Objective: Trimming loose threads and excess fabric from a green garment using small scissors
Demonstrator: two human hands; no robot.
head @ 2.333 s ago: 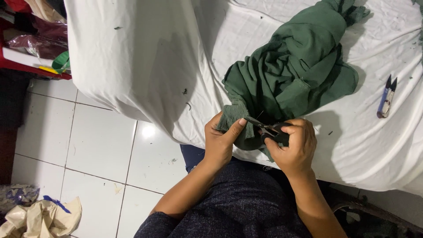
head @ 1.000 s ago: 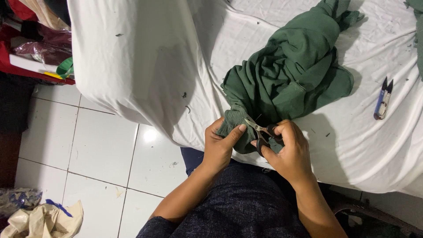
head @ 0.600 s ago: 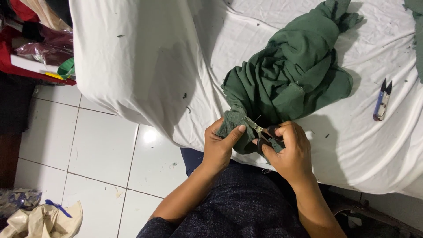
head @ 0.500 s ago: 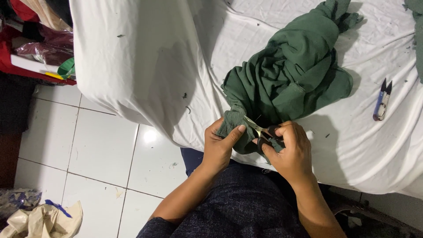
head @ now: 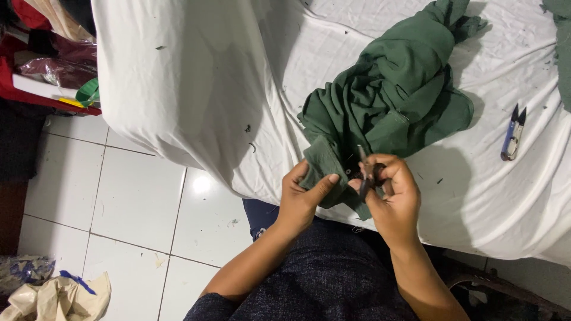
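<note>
Since the earlier views little has shifted: both hands stay at the near edge of the green garment (head: 392, 101), and the small dark tool in the right hand has tipped from a slant toward a more upright stand, its tip now pointing up into the folds. The work looks to be continuing at the same spot on the cloth's corner rather than moving to a new one.

The left hand (head: 303, 193) is closed on a folded corner of the green garment, thumb laid across the top of the fold and fingers wrapped beneath, holding it taut toward the right hand. The right hand (head: 389, 196) is curled around a pair of small dark thread snips (head: 364, 169), fingers tight about the handle; whether the blades are apart or together is too small to tell. The snips' tip sits just beside the left thumb, touching or nearly touching the cloth.

The bulk of the garment lies heaped just beyond both hands on the white sheet (head: 196, 89) covering the bench. Well off to the right of the right hand a second, blue-handled thread snip (head: 513, 134) rests alone on the sheet. Below and to the left of the left hand are the white floor tiles (head: 131, 202).
</note>
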